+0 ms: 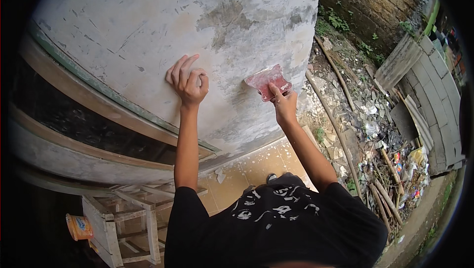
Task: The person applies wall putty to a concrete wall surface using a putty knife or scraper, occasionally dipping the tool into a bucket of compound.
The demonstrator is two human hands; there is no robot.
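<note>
A grey-white plastered wall (148, 26) with darker patches fills the upper middle. My left hand (188, 79) rests flat against it, fingers loosely bent, holding nothing. My right hand (282, 103) grips a red scraper blade (269, 80) smeared with pale putty, its wide edge pressed on the wall near the corner. My forearms rise from a black printed shirt (276, 218) at the bottom.
A window frame (89, 95) runs diagonally at left. A paint-splashed wooden stool (128, 218) and an orange tub (79, 226) stand below left on the tan tiled floor (261, 162). At right lie rubble, sticks and litter (380, 144), stacked grey boards (434, 90) and a brick wall (365, 1).
</note>
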